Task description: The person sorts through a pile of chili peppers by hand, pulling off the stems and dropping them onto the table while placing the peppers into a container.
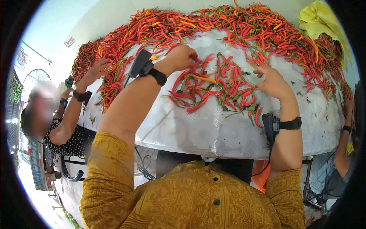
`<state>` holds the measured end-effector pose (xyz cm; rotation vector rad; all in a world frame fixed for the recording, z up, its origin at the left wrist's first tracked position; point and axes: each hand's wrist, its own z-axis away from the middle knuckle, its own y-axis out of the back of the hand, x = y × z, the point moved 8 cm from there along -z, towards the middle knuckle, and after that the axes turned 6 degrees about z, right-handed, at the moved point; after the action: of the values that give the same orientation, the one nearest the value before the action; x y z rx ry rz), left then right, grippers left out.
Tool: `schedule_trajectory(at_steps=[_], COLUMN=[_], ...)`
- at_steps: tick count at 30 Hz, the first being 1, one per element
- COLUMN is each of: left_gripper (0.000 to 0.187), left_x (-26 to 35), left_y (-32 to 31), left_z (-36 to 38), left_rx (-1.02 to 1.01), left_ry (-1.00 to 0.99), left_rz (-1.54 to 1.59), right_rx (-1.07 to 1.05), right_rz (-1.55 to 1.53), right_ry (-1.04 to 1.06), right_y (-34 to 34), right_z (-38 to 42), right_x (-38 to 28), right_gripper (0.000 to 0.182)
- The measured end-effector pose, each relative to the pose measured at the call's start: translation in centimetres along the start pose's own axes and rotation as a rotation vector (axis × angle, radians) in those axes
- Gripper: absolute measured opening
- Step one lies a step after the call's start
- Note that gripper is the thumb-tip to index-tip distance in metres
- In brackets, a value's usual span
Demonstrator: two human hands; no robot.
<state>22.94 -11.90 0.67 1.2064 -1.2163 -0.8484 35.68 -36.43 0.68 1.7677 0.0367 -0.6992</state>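
Red chili peppers (pixel 228 82), with a few orange ones and green stems, lie in a loose patch on the white-covered table (pixel 183 131) in front of me. My left hand (pixel 180 58) is at the upper left edge of this patch, its fingers curled closed around what looks like a red chili pepper, mostly hidden. At the patch's right side is my right hand (pixel 272 81). Its fingers are bent, with a gap between thumb and forefinger, and no pepper shows between them. Both wrists wear black straps with small devices.
A large heap of chili peppers (pixel 267 28) curves along the table's far side. A yellow cloth or bag (pixel 320 21) rests at the upper right. Another person (pixel 66 131) reaches over the table at left; another person's arm (pixel 344 145) is at right.
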Motion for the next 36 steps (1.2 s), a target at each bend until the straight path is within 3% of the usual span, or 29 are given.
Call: schedule_trajectory(at_steps=[2, 4, 6, 8, 11, 12, 13, 14, 16, 17, 19, 21, 26, 31, 36], left_gripper=[0.027, 0.028, 0.029, 0.029, 0.028, 0.028, 0.027, 0.026, 0.027, 0.031, 0.039, 0.043, 0.032, 0.017, 0.017], left_x=[1.0, 2.5, 2.5, 1.5, 1.9, 2.1, 3.0, 5.0, 10.7, 13.5, 19.2, 22.9, 23.4, 18.7, 14.7], left_y=[0.6, 1.3, 1.8, 3.0, 5.8, 6.6, 6.4, 5.8, 4.7, 3.4, 1.5, -0.9, -3.7, -2.4, -0.8], left_z=[1.8, 4.0, 5.2, 6.2, 6.9, 7.0, 6.7, 6.6, 6.6, 6.5, 7.2, 7.4, 6.6, 7.0, 8.6], left_rx=[-0.074, -0.142, -0.214, -0.153, 0.016, 0.104, 0.149, 0.089, 0.121, 0.068, 0.182, 0.139, 0.102, 0.142, 0.125], left_ry=[0.011, -0.029, 0.003, 0.178, 0.138, 0.132, 0.011, 0.02, -0.266, -0.325, -0.585, -0.671, -0.548, -0.391, -0.258], left_rz=[0.102, 0.394, 0.474, 0.799, 0.849, 0.891, 0.787, 0.747, 0.582, 0.536, 0.333, 0.18, 0.117, -0.058, -0.147], right_rx=[-0.027, -0.119, -0.212, -0.304, -0.178, -0.045, 0.089, 0.09, 0.298, 0.297, 0.304, 0.286, 0.268, 0.255, 0.241], right_rz=[0.071, -0.023, -0.197, -0.373, -0.464, -0.431, -0.397, -0.399, -0.349, -0.349, -0.371, -0.369, -0.369, -0.366, -0.347], right_ry=[0.031, 0.256, 0.237, 0.216, 0.129, 0.071, 0.011, 0.014, 0.025, 0.028, 0.003, -0.005, -0.018, -0.041, -0.01], right_y=[-0.4, -1.0, -1.5, -2.1, -1.4, -0.4, 0.6, 0.6, 2.1, 2.1, 2.3, 2.0, 1.8, 1.7, 1.5], right_z=[-0.1, 0.1, 0.2, 0.5, -0.2, -0.6, -0.9, -1.0, -0.9, -0.8, -0.7, -0.8, -0.9, -0.7, -0.9], right_x=[-0.8, -3.9, -5.5, -6.1, -4.0, -2.5, -1.1, -0.5, 0.5, 0.3, 0.2, 0.5, 1.2, 0.8, 1.1], right_gripper=[0.044, 0.04, 0.04, 0.04, 0.037, 0.034, 0.032, 0.032, 0.03, 0.03, 0.029, 0.029, 0.03, 0.031, 0.03])
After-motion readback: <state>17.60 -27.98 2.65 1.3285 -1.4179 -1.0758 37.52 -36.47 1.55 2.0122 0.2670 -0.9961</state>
